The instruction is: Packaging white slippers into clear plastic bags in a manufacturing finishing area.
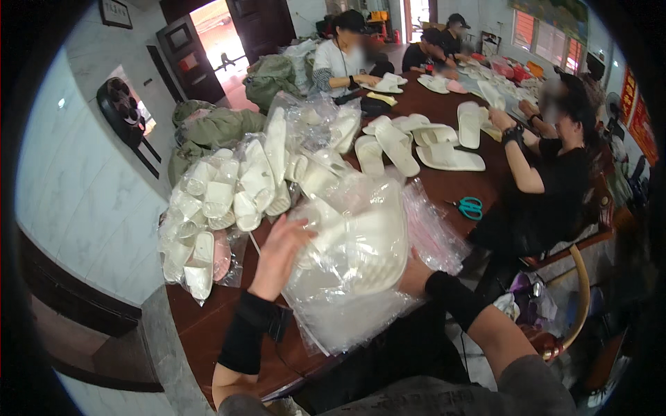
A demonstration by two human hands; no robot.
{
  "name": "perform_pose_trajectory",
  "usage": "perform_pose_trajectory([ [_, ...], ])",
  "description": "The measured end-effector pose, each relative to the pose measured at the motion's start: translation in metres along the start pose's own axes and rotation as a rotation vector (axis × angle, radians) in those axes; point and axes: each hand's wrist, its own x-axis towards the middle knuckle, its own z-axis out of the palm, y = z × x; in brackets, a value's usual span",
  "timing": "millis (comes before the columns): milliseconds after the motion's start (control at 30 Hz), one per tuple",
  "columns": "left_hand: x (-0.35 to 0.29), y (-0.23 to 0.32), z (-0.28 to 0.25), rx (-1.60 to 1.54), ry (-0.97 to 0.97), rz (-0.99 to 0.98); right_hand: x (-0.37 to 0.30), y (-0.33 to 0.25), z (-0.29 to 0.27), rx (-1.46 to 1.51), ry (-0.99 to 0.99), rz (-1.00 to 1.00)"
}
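A clear plastic bag with white slippers in it (368, 249) is in front of me at the near side of the table. My right hand (416, 274) grips its right edge, the fingers partly hidden by the plastic. At the bag's left side my left hand (281, 251) is raised with the fingers apart. Whether its fingertips touch the plastic I cannot tell. To the left and behind lies a heap of bagged white slippers (255, 173). Right of the bag is a stack of clear, pinkish plastic bags (431, 232).
Loose white slippers (449, 158) lie farther along the brown table (201, 347). Teal-handled scissors (470, 207) are at the right. Green sacks (218, 128) stand at the left. A co-worker in black (555, 173) sits at the right; others work at the far end.
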Motion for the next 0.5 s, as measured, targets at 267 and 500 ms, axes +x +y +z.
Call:
perform_pose_trajectory([
  [267,-0.129,0.014,0.115,-0.135,0.28,-0.64,0.018,0.05,0.036,0.373,0.425,-0.268],
  [500,-0.171,-0.003,0.158,0.143,0.078,-0.68,-0.02,0.083,0.004,0.164,0.28,-0.362],
])
